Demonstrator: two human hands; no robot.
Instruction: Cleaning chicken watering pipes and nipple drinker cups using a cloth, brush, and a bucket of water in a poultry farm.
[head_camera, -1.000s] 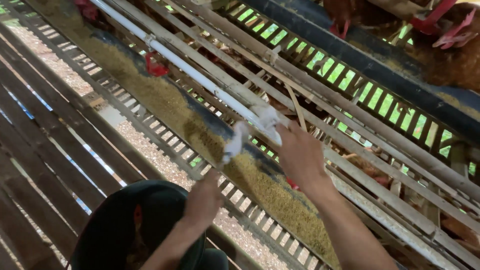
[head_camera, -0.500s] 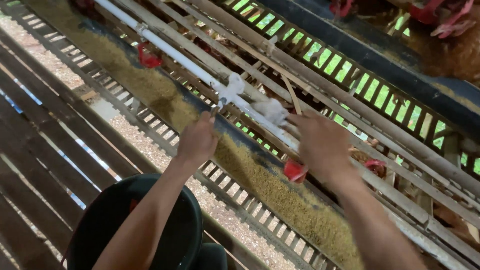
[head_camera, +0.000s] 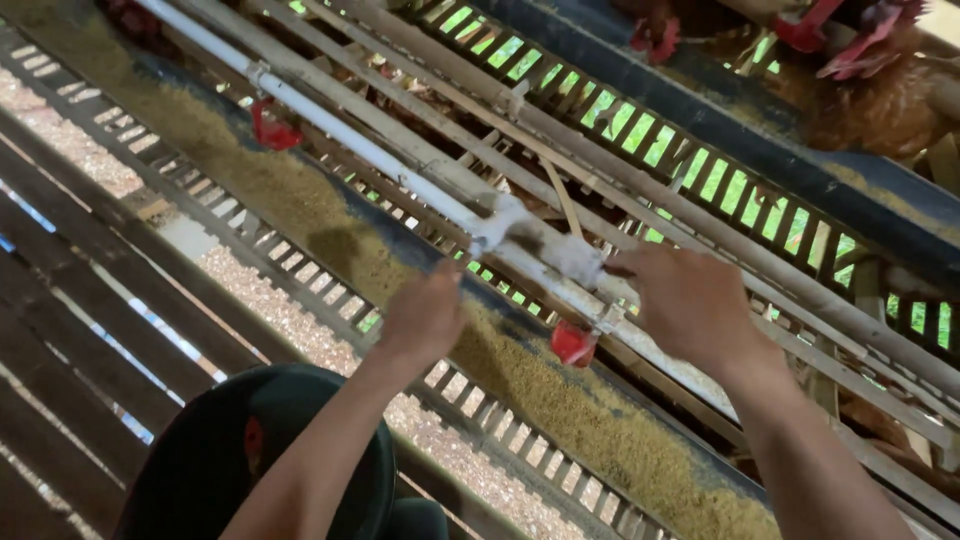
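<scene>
Right hand (head_camera: 690, 305) pinches the white pipe (head_camera: 400, 170) at its joint, just above a red drinker cup (head_camera: 572, 343). Left hand (head_camera: 425, 318), loosely curled and empty, hovers below the pipe over the feed trough (head_camera: 300, 210); bracing the pipe there would likely steady it.

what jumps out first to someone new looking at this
Two bare hands meet mid-frame at a white water pipe: the right hand at its wrapped joint, the left hand just below. A long trough of yellow-brown feed runs diagonally beneath, with a red drinker cup hanging by the hands and brown hens top right.
</scene>
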